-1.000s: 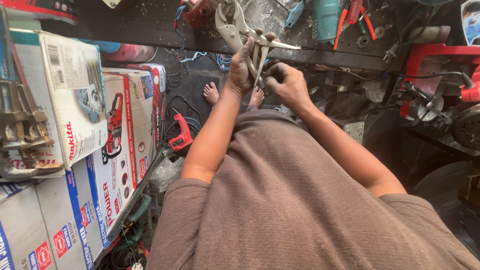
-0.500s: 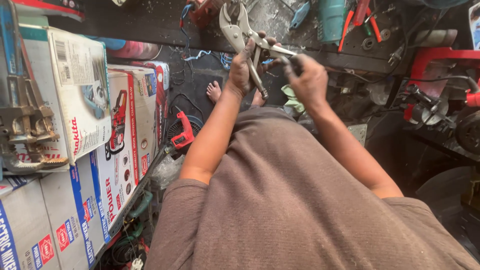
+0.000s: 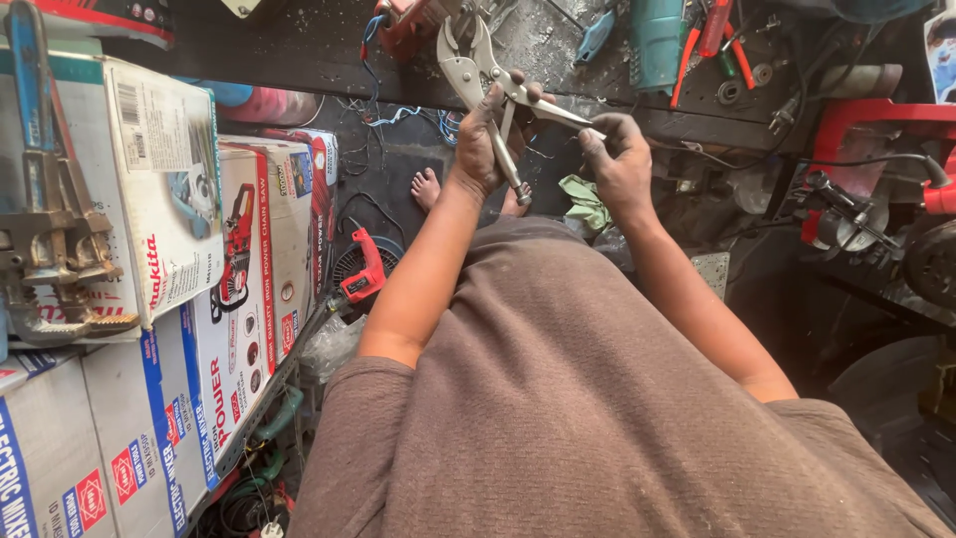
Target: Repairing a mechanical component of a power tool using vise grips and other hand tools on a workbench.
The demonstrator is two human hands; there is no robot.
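1. Left hand [image 3: 488, 134] has its grip closed around the handles of the locking pliers [image 3: 485, 85], fingers wrapped over the upper handle, at about 12 o'clock in the view.
2. Locking pliers point up and away from the person, with the metal jaws parted at the top; one handle slants down below the left hand, the other runs out to the right.
3. Right hand [image 3: 619, 159] sits just right of the left, its grip pinched on the tip of the handle that runs rightward, fingers dark with grime.
4. Stacked cardboard boxes [image 3: 199, 299] fill the 9 o'clock side, with a metal clamp [image 3: 50, 249] resting on them.
5. A red power tool [image 3: 363, 269] lies on the floor below the left forearm, near bare feet [image 3: 426, 187].
6. A green rag [image 3: 586, 199] lies just under the right hand.
7. A dark table [image 3: 319, 45] crosses the top, strewn with a teal tool [image 3: 657, 40] and red-handled pliers [image 3: 712, 40] at 1 o'clock.
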